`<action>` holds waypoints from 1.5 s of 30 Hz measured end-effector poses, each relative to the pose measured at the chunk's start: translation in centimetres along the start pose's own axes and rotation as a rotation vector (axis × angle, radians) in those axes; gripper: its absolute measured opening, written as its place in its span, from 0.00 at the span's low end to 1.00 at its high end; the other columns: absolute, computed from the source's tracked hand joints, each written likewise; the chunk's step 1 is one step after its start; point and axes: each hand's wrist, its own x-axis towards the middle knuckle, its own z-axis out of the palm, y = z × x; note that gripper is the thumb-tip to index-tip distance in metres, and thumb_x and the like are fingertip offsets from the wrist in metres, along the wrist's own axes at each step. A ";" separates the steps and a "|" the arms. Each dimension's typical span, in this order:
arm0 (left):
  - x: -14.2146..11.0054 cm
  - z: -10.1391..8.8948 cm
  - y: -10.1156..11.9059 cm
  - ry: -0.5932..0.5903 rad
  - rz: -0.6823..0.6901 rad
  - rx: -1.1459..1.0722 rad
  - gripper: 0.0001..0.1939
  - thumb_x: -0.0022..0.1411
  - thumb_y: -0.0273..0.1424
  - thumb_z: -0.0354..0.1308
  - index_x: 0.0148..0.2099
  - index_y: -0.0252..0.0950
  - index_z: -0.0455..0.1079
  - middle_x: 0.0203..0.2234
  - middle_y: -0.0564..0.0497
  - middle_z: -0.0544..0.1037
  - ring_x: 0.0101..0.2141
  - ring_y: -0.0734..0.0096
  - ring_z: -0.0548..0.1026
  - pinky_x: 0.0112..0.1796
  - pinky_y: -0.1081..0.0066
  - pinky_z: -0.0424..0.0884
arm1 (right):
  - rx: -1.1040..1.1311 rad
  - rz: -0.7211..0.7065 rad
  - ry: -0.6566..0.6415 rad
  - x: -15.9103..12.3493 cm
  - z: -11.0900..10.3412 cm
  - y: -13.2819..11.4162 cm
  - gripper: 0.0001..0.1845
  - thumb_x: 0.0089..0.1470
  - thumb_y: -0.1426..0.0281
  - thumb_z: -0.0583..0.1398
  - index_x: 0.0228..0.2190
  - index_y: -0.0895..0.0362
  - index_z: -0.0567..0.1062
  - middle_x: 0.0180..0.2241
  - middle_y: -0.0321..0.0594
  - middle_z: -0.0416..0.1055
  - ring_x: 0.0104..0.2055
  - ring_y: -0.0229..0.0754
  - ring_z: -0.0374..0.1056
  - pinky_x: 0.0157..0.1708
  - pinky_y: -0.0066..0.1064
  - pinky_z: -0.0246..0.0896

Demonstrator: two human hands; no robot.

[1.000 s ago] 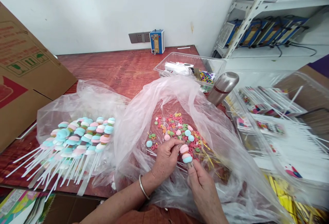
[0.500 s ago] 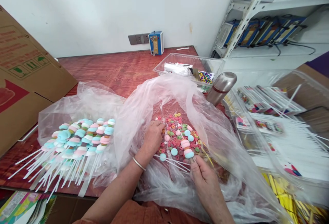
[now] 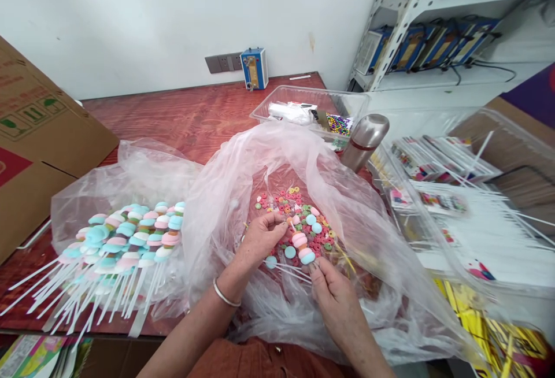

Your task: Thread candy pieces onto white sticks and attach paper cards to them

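My right hand (image 3: 333, 291) grips the lower end of a candy skewer (image 3: 300, 242) threaded with pink, white and blue marshmallow pieces and an orange ring between them. At the skewer's bare upper tip, my left hand (image 3: 264, 236) pinches a small orange candy ring (image 3: 289, 221), partly hidden by the fingers. Beneath both hands, loose candy rings (image 3: 284, 197) in red, green and yellow lie in an opened clear plastic bag (image 3: 225, 175). Several loose marshmallows (image 3: 290, 252) rest among them. White sticks (image 3: 292, 273) lie between my hands.
Many finished marshmallow skewers (image 3: 130, 233) are piled on plastic at the left, near a cardboard box (image 3: 52, 135). A steel flask (image 3: 366, 141) and a clear tray (image 3: 269, 97) stand behind the bag. On the right, a clear bin (image 3: 407, 233) holds white sticks and printed cards.
My left hand has risen from the loose candy rings and moved right to the skewer's tip, with an orange ring in its fingers. The view has shifted slightly.
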 end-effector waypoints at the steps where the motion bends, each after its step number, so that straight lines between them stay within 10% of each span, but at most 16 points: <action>1: -0.1 0.1 0.0 -0.002 -0.003 -0.027 0.18 0.50 0.44 0.68 0.32 0.34 0.73 0.23 0.53 0.78 0.24 0.75 0.74 0.29 0.74 0.72 | 0.003 0.006 -0.004 0.0 0.0 0.1 0.17 0.60 0.57 0.47 0.24 0.52 0.60 0.19 0.32 0.58 0.24 0.40 0.56 0.24 0.29 0.49; 16: 0.1 0.4 -0.5 0.050 -0.101 -0.335 0.21 0.40 0.40 0.75 0.32 0.33 0.75 0.27 0.51 0.80 0.29 0.72 0.77 0.35 0.69 0.77 | 0.178 0.027 -0.049 -0.1 0.5 0.9 0.16 0.60 0.58 0.49 0.24 0.52 0.59 0.16 0.27 0.52 0.20 0.35 0.50 0.19 0.26 0.45; 29: -0.6 0.3 -0.8 0.060 0.229 0.122 0.09 0.57 0.34 0.63 0.39 0.36 0.80 0.35 0.47 0.84 0.39 0.63 0.80 0.43 0.65 0.75 | 0.554 0.277 -0.197 -0.8 0.9 0.7 0.22 0.59 0.48 0.51 0.34 0.55 0.68 0.13 0.21 0.49 0.14 0.31 0.37 0.13 0.25 0.37; 45: -1.2 0.8 -1.2 0.105 0.362 0.232 0.06 0.60 0.30 0.61 0.38 0.38 0.79 0.34 0.50 0.83 0.36 0.67 0.79 0.40 0.69 0.74 | 0.529 0.223 -0.122 -0.6 1.2 1.0 0.21 0.58 0.49 0.52 0.33 0.54 0.66 0.14 0.22 0.51 0.15 0.32 0.40 0.14 0.26 0.38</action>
